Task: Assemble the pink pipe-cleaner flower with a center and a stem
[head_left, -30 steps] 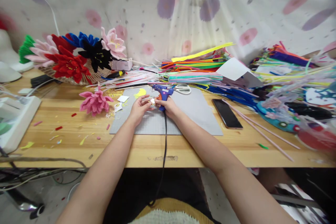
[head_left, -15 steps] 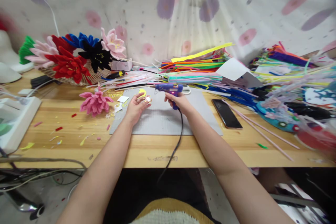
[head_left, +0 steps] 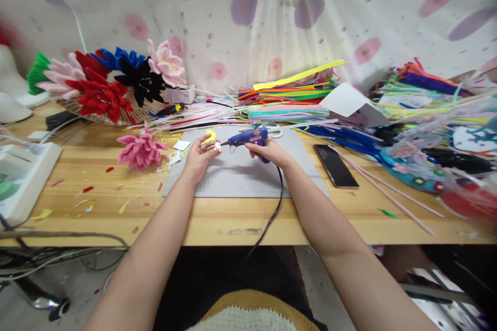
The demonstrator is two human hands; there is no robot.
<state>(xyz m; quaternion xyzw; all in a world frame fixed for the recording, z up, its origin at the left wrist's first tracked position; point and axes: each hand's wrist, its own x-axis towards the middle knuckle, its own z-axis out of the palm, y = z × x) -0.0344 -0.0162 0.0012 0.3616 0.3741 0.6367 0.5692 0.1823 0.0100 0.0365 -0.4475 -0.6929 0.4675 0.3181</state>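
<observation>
My right hand (head_left: 267, 151) grips a blue glue gun (head_left: 247, 138) by its handle, nozzle pointing left. Its black cord (head_left: 272, 214) runs down over the table's front edge. My left hand (head_left: 198, 154) pinches a small white spiky flower centre (head_left: 216, 145) between the fingertips, right at the nozzle tip. Both hands hover over a grey cutting mat (head_left: 240, 178) on the wooden table (head_left: 97, 212).
A loose pink flower (head_left: 140, 150) lies left of the mat. A basket of red, black, blue and pink flowers (head_left: 104, 85) stands at the back left. Heaps of coloured pipe cleaners (head_left: 291, 98) fill the back and right. A black phone (head_left: 335, 165) and white scissors (head_left: 274, 130) lie near the mat.
My right hand lifted the glue gun off the mat, then swung its nozzle left and down to the small piece in my left hand. The left hand barely moved.
</observation>
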